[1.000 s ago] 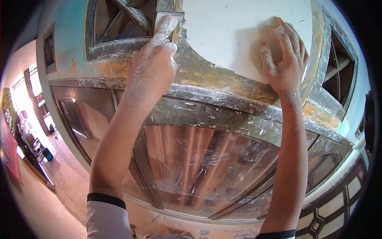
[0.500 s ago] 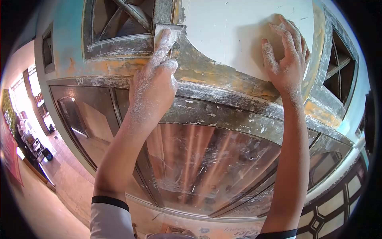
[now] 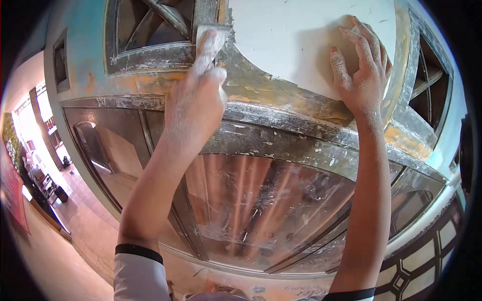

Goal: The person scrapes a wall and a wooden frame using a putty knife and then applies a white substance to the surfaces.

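Observation:
My left hand (image 3: 197, 100), dusted white, is closed around a scraper (image 3: 219, 39) with a wide flat blade. The index finger lies stretched along the blade, and the scraper's handle is hidden in my grip. Its front edge meets the worn dark wooden frame (image 3: 207, 14), beside the white panel (image 3: 281, 37). On the right side of that panel rests my right hand (image 3: 365, 75), fingers spread and holding nothing. Dust covers its fingers too. Below both hands runs a curved wooden rail (image 3: 281, 120) with patchy, flaking paint.
A lattice opening (image 3: 153, 25) sits left of the scraper, another lattice opening (image 3: 429, 90) at the far right. Beneath the rail is a dusty glass pane (image 3: 261, 200). Tiled floor (image 3: 83, 200) and a bright doorway (image 3: 30, 120) show at left, dark patterned grating (image 3: 422, 261) at lower right.
My left hand and the scraper have shifted slightly upward along the frame, and the hand is a little blurred. My right hand stays in place on the white panel.

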`<state>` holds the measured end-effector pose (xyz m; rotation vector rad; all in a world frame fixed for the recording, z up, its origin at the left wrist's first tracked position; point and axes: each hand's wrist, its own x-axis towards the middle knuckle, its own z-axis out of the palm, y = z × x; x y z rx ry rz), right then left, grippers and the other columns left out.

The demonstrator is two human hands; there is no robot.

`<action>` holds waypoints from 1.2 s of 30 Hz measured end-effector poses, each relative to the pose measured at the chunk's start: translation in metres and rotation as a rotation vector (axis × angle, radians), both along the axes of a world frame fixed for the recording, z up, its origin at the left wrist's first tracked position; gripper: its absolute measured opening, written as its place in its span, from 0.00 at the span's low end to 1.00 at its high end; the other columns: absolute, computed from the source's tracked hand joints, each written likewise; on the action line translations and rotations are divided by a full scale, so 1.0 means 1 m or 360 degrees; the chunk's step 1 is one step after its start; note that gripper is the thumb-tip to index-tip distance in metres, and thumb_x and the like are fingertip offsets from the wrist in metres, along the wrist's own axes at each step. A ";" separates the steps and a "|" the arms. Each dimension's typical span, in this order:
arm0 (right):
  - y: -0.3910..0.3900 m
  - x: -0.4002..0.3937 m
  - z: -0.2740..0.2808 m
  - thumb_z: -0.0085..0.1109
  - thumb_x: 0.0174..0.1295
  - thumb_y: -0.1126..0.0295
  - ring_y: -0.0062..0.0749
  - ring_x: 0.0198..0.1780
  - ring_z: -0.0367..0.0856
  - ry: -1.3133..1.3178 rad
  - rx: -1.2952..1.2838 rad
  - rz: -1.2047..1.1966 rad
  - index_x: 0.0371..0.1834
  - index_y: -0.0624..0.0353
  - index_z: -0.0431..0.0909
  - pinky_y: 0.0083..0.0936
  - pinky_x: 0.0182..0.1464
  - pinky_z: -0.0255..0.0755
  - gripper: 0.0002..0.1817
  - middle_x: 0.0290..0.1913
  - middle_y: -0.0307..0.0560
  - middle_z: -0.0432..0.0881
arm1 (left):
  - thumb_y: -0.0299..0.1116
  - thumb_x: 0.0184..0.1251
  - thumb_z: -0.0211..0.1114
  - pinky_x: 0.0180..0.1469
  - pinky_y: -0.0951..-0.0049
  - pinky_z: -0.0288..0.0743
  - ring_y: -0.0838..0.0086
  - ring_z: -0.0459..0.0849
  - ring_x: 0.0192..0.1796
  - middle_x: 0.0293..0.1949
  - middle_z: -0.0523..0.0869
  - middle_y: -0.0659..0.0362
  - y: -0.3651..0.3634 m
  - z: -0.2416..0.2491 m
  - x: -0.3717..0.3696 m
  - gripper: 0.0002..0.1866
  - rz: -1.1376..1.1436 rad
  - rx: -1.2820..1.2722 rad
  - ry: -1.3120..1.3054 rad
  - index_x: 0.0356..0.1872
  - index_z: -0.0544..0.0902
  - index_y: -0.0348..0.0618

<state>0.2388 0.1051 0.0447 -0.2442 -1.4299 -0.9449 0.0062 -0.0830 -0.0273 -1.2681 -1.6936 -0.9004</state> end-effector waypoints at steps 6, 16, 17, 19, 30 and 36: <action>0.000 -0.001 0.000 0.71 0.65 0.61 0.42 0.76 0.74 -0.0001 0.0006 -0.0002 0.64 0.42 0.85 0.45 0.78 0.61 0.22 0.76 0.38 0.79 | 0.24 0.68 0.64 0.59 0.49 0.84 0.47 0.91 0.53 0.80 0.71 0.55 -0.003 0.003 0.002 0.14 0.0031 -0.0023 0.0024 0.52 0.90 0.37; -0.001 -0.002 0.001 0.71 0.65 0.61 0.40 0.77 0.74 0.0006 -0.0025 0.0048 0.63 0.41 0.85 0.44 0.78 0.60 0.22 0.76 0.37 0.78 | 0.26 0.71 0.64 0.62 0.49 0.83 0.50 0.90 0.57 0.78 0.74 0.54 0.000 0.010 0.000 0.16 0.0041 -0.0031 0.0025 0.56 0.90 0.40; 0.000 -0.001 0.000 0.71 0.65 0.61 0.40 0.77 0.74 0.0009 -0.0026 0.0042 0.63 0.41 0.85 0.44 0.78 0.60 0.22 0.76 0.37 0.78 | 0.26 0.71 0.64 0.62 0.49 0.83 0.50 0.90 0.57 0.78 0.74 0.54 -0.001 0.013 0.002 0.16 0.0036 -0.0032 0.0028 0.56 0.90 0.40; 0.001 -0.001 0.000 0.71 0.65 0.61 0.40 0.77 0.74 0.0019 -0.0015 -0.0006 0.63 0.41 0.85 0.45 0.78 0.60 0.22 0.76 0.37 0.78 | 0.26 0.71 0.64 0.62 0.49 0.83 0.49 0.90 0.57 0.79 0.73 0.55 -0.003 0.021 0.005 0.16 0.0073 -0.0081 -0.0040 0.56 0.90 0.40; 0.000 -0.002 0.000 0.71 0.66 0.60 0.41 0.77 0.73 0.0023 -0.0014 -0.0009 0.64 0.42 0.85 0.45 0.79 0.59 0.22 0.76 0.38 0.78 | 0.26 0.70 0.64 0.62 0.49 0.83 0.48 0.90 0.57 0.76 0.76 0.55 -0.003 0.021 0.004 0.15 0.0117 -0.0068 -0.0026 0.55 0.90 0.39; -0.001 -0.001 0.001 0.71 0.66 0.59 0.40 0.77 0.73 0.0026 -0.0006 -0.0019 0.63 0.42 0.85 0.45 0.79 0.59 0.21 0.76 0.38 0.78 | 0.24 0.68 0.66 0.63 0.50 0.82 0.48 0.89 0.59 0.79 0.73 0.56 -0.002 0.026 0.005 0.15 0.0094 -0.0066 -0.0076 0.53 0.90 0.37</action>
